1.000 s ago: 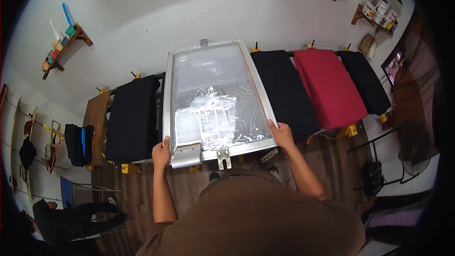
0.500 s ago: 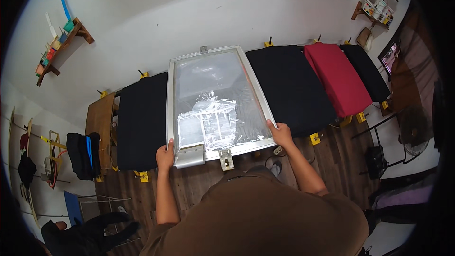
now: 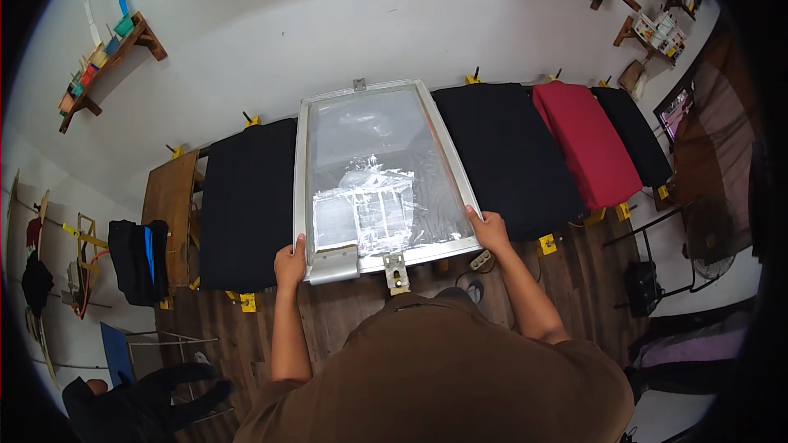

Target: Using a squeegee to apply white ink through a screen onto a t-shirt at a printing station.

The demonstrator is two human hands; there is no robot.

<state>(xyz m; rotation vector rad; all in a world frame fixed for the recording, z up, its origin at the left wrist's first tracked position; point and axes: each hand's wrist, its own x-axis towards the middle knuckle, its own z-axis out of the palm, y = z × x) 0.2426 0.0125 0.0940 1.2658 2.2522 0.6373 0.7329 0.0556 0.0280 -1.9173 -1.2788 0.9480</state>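
A silver-framed printing screen [image 3: 451,161] lies in front of me, between black-covered boards. Its see-through mesh carries smeared white ink [image 3: 373,209] in the near half. My left hand [image 3: 290,262] is closed round the near left corner of the frame, thumb on top. On the right rail near the other close corner, my right hand [image 3: 491,231] grips with its thumb up and the fingers partly hidden. A grey metal squeegee [image 3: 335,266] with a brownish edge rests at the near left of the screen. Beside it, a metal bracket [image 3: 397,274] sits at the middle of the near rail.
Black-covered boards [image 3: 249,205] and a red-covered board [image 3: 584,148] line the row, with yellow clamps [image 3: 547,244] along it. At far left is a bare wooden board [image 3: 170,201]. Shelves [image 3: 123,49] hang on the wall. A person [image 3: 148,402] in dark clothes is at lower left.
The whole view has shifted slightly. Both hands keep their hold on the screen frame, and the squeegee stays at its near left corner.
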